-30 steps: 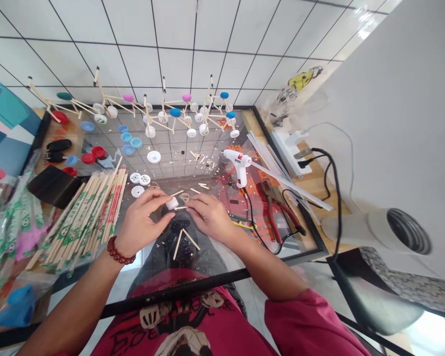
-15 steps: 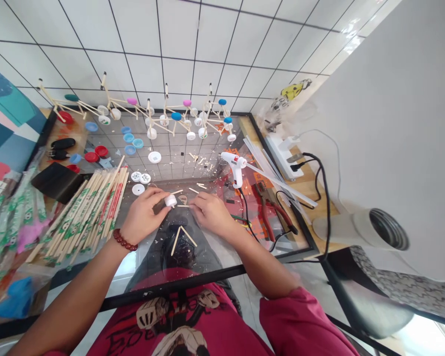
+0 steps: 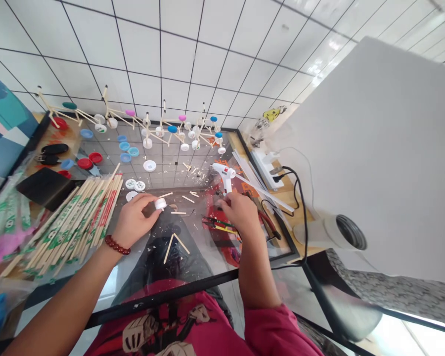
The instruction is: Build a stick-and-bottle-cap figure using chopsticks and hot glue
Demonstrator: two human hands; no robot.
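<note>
Between the thumb and fingers of my left hand [image 3: 137,217] is a white bottle cap [image 3: 160,203], held just above the glass tabletop. My right hand [image 3: 241,210] is at the lower end of the handle of a white hot glue gun [image 3: 224,173], which lies on the table. Whether those fingers have closed round the handle I cannot make out. Short wooden stick pieces lie between my hands, one of them a light stick [image 3: 178,213]. Closer to me, two longer sticks [image 3: 181,244] form a V shape.
Several small stick-and-cap models [image 3: 163,126] stand along the tiled wall. Loose blue caps [image 3: 124,146], red caps [image 3: 84,163] and white caps [image 3: 140,186] lie at left, beyond wrapped chopsticks [image 3: 85,217]. Pliers [image 3: 269,225], glue sticks [image 3: 259,185] and a power strip [image 3: 269,168] are at right.
My right hand has left the small sticks and moved right to the glue gun's handle. The left hand still holds the white cap. The whole view has shifted slightly.
</note>
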